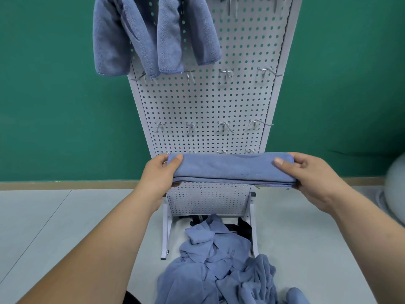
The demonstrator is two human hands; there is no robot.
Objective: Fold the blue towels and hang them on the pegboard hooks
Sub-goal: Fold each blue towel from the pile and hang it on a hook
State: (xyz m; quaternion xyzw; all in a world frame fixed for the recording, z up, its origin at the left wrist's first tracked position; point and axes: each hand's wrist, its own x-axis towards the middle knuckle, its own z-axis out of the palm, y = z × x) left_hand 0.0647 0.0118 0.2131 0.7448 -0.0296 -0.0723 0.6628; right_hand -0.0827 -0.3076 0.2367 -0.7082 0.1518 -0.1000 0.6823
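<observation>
A folded blue towel [228, 170] is stretched flat and level in front of the white pegboard [203, 110]. My left hand [161, 174] grips its left end, thumb on top. My right hand [306, 174] grips its right end the same way. Two blue towels [122, 36] [192, 31] hang from hooks at the pegboard's top left. Bare metal hooks [225, 73] stand in rows lower down the board. A crumpled heap of blue towels [221, 264] lies on the floor at the pegboard's foot.
The pegboard stands on white legs [165, 235] against a green wall [54, 95]. Pale floor [65, 227] spreads to the left and right. A blurred grey round object [394, 189] sits at the right edge. Something dark lies under the stand behind the heap.
</observation>
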